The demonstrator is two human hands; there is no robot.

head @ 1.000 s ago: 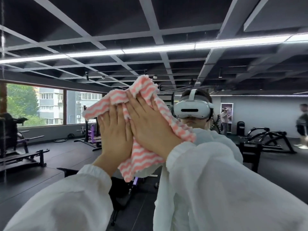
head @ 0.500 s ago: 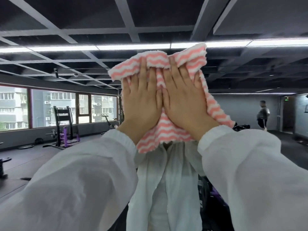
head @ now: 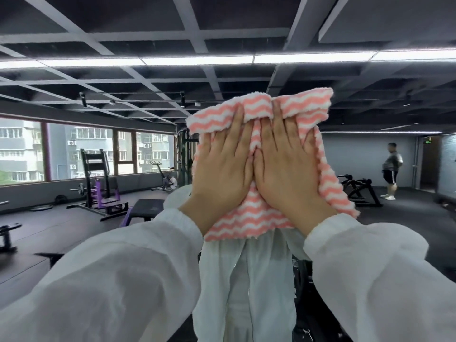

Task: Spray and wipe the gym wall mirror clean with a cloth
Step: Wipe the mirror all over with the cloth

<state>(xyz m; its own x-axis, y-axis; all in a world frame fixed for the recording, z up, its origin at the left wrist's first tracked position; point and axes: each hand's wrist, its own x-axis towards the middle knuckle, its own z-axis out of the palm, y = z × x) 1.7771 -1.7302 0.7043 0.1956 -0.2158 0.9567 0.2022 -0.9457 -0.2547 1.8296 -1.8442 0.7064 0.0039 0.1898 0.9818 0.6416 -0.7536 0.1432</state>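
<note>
A pink-and-white wavy-striped cloth (head: 249, 215) is spread flat against the wall mirror (head: 98, 218), which fills the whole view and reflects the gym. My left hand (head: 222, 169) and my right hand (head: 288, 169) press side by side on the cloth with straight fingers, thumbs touching. The cloth's top edge folds over my fingertips. My white sleeves reach in from below, and my reflected white jacket shows under the cloth. No spray bottle is in view.
The mirror reflects weight benches (head: 145, 208) and a purple rack (head: 98, 183) on the left, windows (head: 81, 154) behind them, and a standing person (head: 392, 169) by a machine at the right. Ceiling light strips (head: 197, 60) run across the top.
Both hands have slid the cloth rightward across the mirror, then a little lower. My view has turned with them, so the reflected headset is now hidden behind the cloth.
</note>
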